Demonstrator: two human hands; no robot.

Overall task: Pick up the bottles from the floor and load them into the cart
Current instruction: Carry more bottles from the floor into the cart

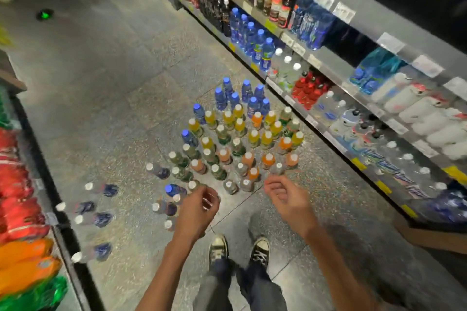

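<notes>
Several bottles stand upright in a tight cluster on the floor (235,144): blue-capped ones at the far end, yellow, orange and green drinks with white caps nearer me. More clear white-capped bottles (88,209) stand scattered at the left. My left hand (199,206) hovers above the near left edge of the cluster, fingers loosely curled, holding nothing. My right hand (283,193) hangs over the near right edge, fingers also loosely curled and empty. No cart is in view.
A shelf unit (353,98) stocked with bottled drinks runs along the right of the aisle. A low display of red, orange and green packs (22,209) lines the left. My feet in dark sneakers (237,250) stand just behind the cluster.
</notes>
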